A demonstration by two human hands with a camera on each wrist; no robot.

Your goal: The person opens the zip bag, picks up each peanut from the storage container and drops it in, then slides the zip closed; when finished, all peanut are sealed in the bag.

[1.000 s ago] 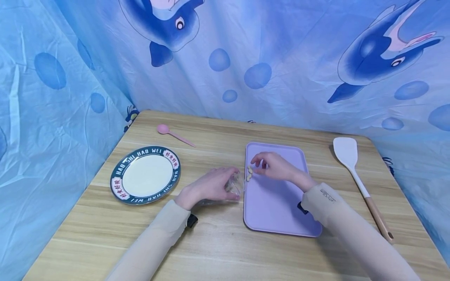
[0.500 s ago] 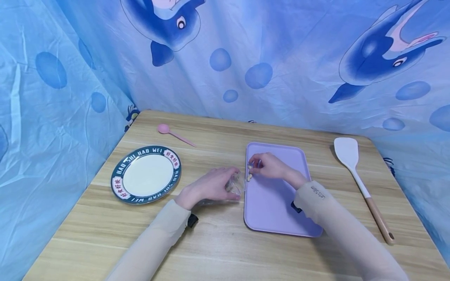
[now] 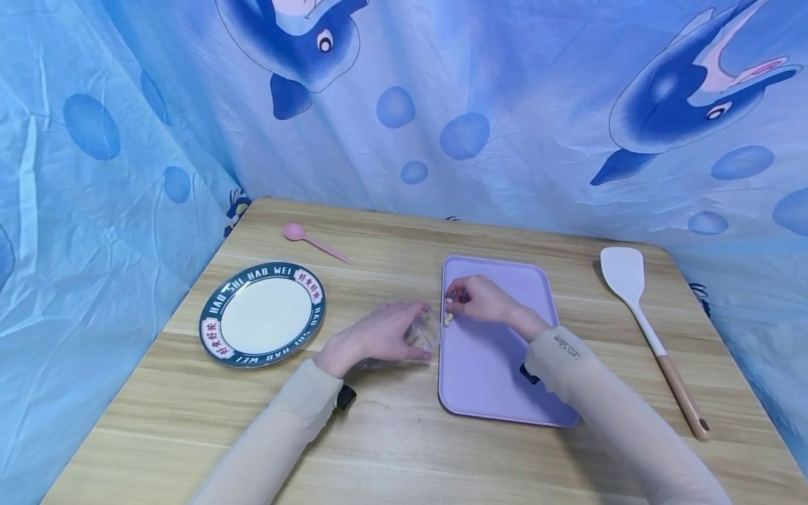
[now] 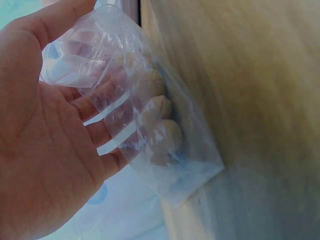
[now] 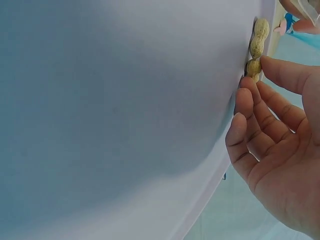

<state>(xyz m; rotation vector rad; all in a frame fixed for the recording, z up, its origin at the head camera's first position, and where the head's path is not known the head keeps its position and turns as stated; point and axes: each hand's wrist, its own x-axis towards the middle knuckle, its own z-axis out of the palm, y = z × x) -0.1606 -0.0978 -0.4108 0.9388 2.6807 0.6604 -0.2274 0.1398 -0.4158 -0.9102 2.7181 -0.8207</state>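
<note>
My left hand (image 3: 381, 333) grips a clear plastic bag (image 4: 195, 165) by its mouth, just left of the lilac tray (image 3: 499, 372). Several lumpy tan nuts (image 4: 164, 135) show through the film in the left wrist view. Over the tray's left edge, my right hand (image 3: 486, 300) pinches a peanut (image 5: 253, 68) between thumb and fingertips. A second unshelled peanut (image 5: 259, 37) lies end to end with it along the tray's raised rim. The right hand's other fingers are bent beside the pinched peanut.
A white plate with a dark green patterned rim (image 3: 261, 314) lies on the left, with a pink spoon (image 3: 315, 243) behind it. On the right rests a white spatula with a wooden handle (image 3: 650, 337). A blue dolphin-print curtain (image 3: 429, 161) hangs behind the wooden table (image 3: 379, 449).
My right hand has moved slightly left and lowered, its thumb and fingertips closing on a peanut at the tray's left edge. The left hand and bag have stayed in place.
</note>
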